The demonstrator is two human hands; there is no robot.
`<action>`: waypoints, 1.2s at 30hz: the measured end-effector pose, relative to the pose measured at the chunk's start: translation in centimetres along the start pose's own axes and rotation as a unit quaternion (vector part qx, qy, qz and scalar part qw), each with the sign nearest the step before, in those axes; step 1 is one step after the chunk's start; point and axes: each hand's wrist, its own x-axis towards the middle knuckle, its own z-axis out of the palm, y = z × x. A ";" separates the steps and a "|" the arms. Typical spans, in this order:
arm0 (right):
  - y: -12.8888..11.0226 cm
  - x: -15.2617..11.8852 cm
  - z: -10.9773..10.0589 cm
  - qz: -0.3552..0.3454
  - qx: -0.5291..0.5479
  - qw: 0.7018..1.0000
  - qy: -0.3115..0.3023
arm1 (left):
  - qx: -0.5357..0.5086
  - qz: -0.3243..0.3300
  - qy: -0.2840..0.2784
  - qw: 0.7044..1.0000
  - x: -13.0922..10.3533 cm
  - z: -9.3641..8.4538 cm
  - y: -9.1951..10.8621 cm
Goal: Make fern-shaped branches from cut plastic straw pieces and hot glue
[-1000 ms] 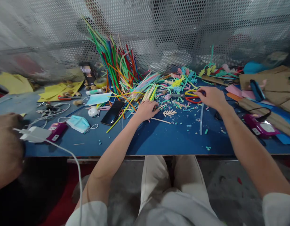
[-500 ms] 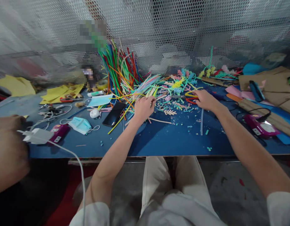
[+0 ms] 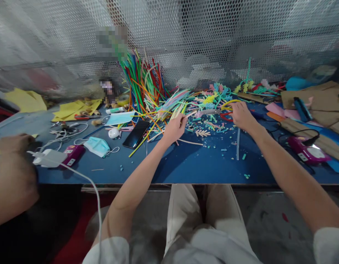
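Note:
My left hand [image 3: 175, 129] is closed in a pinch on a pale stick [image 3: 191, 114], whose tip points right. My right hand [image 3: 239, 114] grips scissors [image 3: 226, 116] with yellow and red handles, their blades pointing left toward the stick. Behind my hands lies a heap of colourful trimmed pieces [image 3: 210, 99]. A pale leaf-shaped piece [image 3: 203, 133] rests on the blue table [image 3: 197, 167] between and below the hands. Small cut bits are scattered around it.
Tall coloured sticks [image 3: 142, 84] stand at the back. Left are a black phone [image 3: 135, 134], a face mask [image 3: 97, 146], a white charger [image 3: 50, 158] and another person's arm [image 3: 15, 168]. A purple power strip [image 3: 308, 150] and cardboard [image 3: 314, 102] lie right.
My left hand now shows a pale stick pointing out to the right. The scissors' handles have spread apart, and their blades show more clearly. The view has shifted slightly.

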 end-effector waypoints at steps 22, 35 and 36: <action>-8.6 -1.3 -3.5 0.139 0.377 0.912 0.080 | 0.055 0.021 0.067 0.996 -0.5 0.0 1.5; -12.1 -1.9 -3.0 0.045 0.364 0.930 0.011 | 0.030 0.064 0.170 0.983 -1.5 0.2 3.8; -12.3 -2.0 -2.9 0.035 0.359 0.933 0.005 | 0.029 0.063 0.172 0.983 -1.6 0.2 3.9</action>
